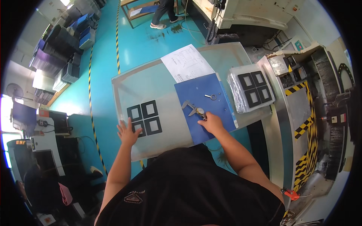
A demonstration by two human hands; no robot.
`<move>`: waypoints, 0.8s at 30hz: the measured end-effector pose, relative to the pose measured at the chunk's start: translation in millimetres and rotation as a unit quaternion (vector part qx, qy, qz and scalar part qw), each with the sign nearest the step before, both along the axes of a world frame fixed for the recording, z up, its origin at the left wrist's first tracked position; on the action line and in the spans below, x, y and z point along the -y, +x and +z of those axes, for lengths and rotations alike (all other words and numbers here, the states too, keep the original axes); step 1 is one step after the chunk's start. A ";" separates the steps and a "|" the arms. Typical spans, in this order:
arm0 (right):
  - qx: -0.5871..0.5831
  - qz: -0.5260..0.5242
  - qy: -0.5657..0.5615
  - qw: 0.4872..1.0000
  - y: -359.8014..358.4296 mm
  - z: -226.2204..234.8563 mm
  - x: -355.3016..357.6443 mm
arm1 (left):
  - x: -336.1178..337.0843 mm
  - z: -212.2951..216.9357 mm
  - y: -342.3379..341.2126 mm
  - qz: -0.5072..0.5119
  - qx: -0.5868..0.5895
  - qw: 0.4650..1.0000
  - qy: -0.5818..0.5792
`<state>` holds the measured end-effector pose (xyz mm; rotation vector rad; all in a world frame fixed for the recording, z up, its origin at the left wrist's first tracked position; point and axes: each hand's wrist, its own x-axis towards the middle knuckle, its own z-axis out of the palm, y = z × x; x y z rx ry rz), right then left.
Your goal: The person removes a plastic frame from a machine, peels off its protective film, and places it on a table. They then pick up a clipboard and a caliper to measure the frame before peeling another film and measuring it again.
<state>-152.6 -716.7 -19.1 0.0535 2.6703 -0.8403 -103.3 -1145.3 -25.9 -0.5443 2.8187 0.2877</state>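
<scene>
My left hand (128, 132) is spread at the near left corner of a group of black square frames (153, 126), its fingertips at the edge of the group. These frames lie two by two on the translucent table top (169, 130). In my right hand (211, 122) is a dial caliper (195, 110), fingers closed round its body. Its jaws point left over a blue folder (188, 92). A small metal ring-ended tool (211, 96) lies on the folder, beyond the caliper.
A drawing sheet (187, 63) lies at the table's far side, overlapping the folder. Right of it, a plastic-wrapped stack (236, 94) carries more black frames (254, 88). A machine (286, 98) with striped tape borders the table's right. Someone's legs (163, 13) show beyond.
</scene>
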 end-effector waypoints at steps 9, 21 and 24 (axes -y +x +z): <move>-0.019 0.004 -0.023 1.000 -2.8 11.6 -21.9 | 89.9 -24.7 1.0 0.127 -0.076 0.958 0.245; 0.049 -0.066 -0.341 0.936 32.5 49.4 15.9 | 135.1 -21.1 -32.0 0.126 -0.001 0.966 0.227; 0.081 -0.035 -0.253 0.963 32.8 61.9 37.3 | 123.5 0.3 -38.0 0.042 -0.045 0.929 0.365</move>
